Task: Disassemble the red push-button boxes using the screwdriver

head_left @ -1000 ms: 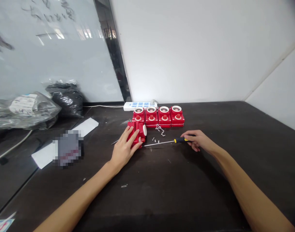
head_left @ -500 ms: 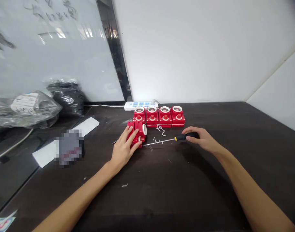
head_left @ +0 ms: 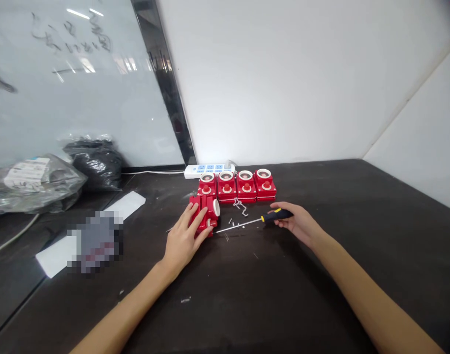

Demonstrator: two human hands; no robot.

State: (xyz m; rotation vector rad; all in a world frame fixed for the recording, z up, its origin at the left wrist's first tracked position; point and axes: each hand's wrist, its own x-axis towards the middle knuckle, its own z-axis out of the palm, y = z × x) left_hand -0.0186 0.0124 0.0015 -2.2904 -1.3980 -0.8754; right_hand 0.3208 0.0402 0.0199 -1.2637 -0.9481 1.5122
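A red box-shaped device [head_left: 209, 210] with a white ring lies tipped on its side on the dark table [head_left: 247, 295]. My left hand [head_left: 184, 235] is closed over its left side and top, pressing it to the table. In my right hand [head_left: 296, 222] is a screwdriver [head_left: 278, 215] with a black and yellow handle, its long shaft pointing left. The tip meets the lower right edge of the device; whether it sits in a screw is too small to tell. Several small screws [head_left: 230, 221] and a white cord [head_left: 241, 206] lie just behind the shaft.
Several similar red devices [head_left: 246, 187] stand in a row behind, before a white power strip [head_left: 209, 170]. To the left are a paper strip [head_left: 57, 253] with a blurred object on it and plastic bags [head_left: 94, 160]. A white wall [head_left: 276, 88] closes off the back.
The view has shifted, so the scene sits slightly lower and further left. My right fingers have changed their hold and the screwdriver handle has turned. My left hand stays on the device.
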